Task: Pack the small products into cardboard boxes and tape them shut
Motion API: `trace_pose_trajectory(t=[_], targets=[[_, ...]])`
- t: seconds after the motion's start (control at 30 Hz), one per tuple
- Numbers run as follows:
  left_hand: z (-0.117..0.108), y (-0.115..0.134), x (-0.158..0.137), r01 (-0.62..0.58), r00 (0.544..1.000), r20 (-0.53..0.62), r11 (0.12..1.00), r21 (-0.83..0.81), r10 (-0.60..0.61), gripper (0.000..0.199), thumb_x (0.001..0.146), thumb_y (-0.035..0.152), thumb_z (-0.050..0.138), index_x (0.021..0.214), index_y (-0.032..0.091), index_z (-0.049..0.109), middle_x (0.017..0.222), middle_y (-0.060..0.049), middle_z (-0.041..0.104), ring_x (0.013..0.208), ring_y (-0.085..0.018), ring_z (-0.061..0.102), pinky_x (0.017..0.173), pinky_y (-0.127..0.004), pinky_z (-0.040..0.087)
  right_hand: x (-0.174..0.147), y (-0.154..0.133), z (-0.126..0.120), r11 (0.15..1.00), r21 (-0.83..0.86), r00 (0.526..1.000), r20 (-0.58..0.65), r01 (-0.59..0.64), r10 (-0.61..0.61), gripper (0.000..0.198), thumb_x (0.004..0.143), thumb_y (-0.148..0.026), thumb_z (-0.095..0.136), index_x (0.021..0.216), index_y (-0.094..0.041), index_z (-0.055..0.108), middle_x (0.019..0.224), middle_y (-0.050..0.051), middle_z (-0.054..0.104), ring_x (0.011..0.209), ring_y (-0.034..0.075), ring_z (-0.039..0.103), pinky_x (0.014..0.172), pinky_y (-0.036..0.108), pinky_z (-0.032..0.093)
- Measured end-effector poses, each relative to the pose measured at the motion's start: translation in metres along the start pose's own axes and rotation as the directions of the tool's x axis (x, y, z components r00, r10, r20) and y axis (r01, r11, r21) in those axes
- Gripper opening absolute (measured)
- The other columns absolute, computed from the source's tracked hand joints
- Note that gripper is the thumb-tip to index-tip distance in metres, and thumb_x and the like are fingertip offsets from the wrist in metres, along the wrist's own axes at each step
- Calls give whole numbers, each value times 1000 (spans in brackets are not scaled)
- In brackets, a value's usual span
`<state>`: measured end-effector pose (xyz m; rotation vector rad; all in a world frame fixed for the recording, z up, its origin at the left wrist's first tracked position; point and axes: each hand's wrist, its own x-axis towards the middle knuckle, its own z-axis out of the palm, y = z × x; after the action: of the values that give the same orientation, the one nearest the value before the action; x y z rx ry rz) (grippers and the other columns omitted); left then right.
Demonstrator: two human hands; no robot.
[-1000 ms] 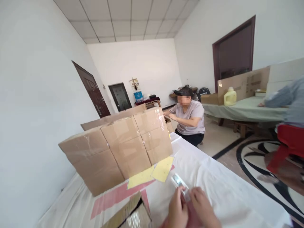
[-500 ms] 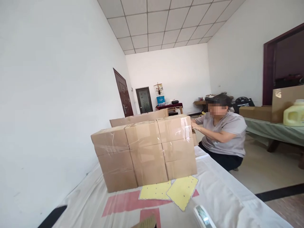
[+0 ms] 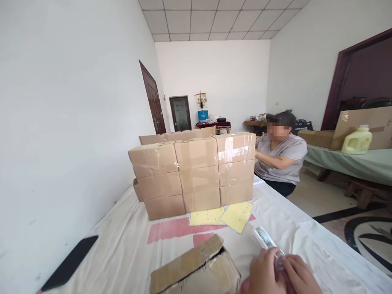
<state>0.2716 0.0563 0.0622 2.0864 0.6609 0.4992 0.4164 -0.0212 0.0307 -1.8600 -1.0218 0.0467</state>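
Left hand (image 3: 263, 270) and right hand (image 3: 298, 272) fingers hold a white object (image 3: 262, 237), open cloth (image 3: 330, 261) reaching the right edge (image 3: 335, 241).

The person's left hand (image 3: 263, 271) and right hand (image 3: 299, 272) were close together at the lower right, both bare, backs facing up, fingers curled inward with the fingertips nearly meeting; the lower edge cut both off.

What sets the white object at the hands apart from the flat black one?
The white object looks partly shiny; the black object, evenly dark. The left hand and right hand partly hide the white object; neither touches the black object. The white object slants away leftward; the black object rightward. Both look elongated.
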Motion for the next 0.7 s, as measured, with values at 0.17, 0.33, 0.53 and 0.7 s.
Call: trace_pose_trajectory(t=[0.17, 0.33, 0.53, 0.7], targets=[[-4, 1, -7, -33, 999, -11, 998, -46, 32, 58, 83, 22, 55, 139, 37, 52, 132, -4, 61, 120, -30, 56, 104, -44, 40, 2, -6, -1, 999, 22, 998, 58, -25, 24, 61, 71, -79, 48, 62, -24, 74, 87, 16, 75, 92, 37, 71, 93, 51, 55], [-11, 8, -12, -39, 999, -19, 999, -24, 39, 56, 85, 26, 54, 140, 36, 51, 132, -5, 61, 121, -32, 56, 105, -46, 40, -1, -7, -4, 999, -13, 993, 113, 46, -45, 56, 79, -70, 49, 60, -24, 74, 91, 15, 74, 91, 34, 71, 91, 46, 56], [-7, 7, -13, -3, 999, -48, 999, -45, 1, 70, 82, 23, 57, 150, 32, 45, 140, -7, 62, 131, -34, 54, 111, -49, 37, -2, 0, -4, 998, -38, 996, 79, 43, -39, 49, 74, -67, 54, 59, -25, 75, 95, 15, 75, 96, 38, 71, 96, 52, 55], [1, -3, -9, -49, 993, -105, 998, -29, 46, 76, 78, 19, 58, 151, 29, 45, 140, -9, 63, 131, -34, 55, 111, -48, 40, 1, -4, -13, 990, 122, 994, 98, -69, 57, 42, 66, -61, 61, 63, -23, 78, 98, 15, 75, 99, 37, 71, 96, 45, 56]])
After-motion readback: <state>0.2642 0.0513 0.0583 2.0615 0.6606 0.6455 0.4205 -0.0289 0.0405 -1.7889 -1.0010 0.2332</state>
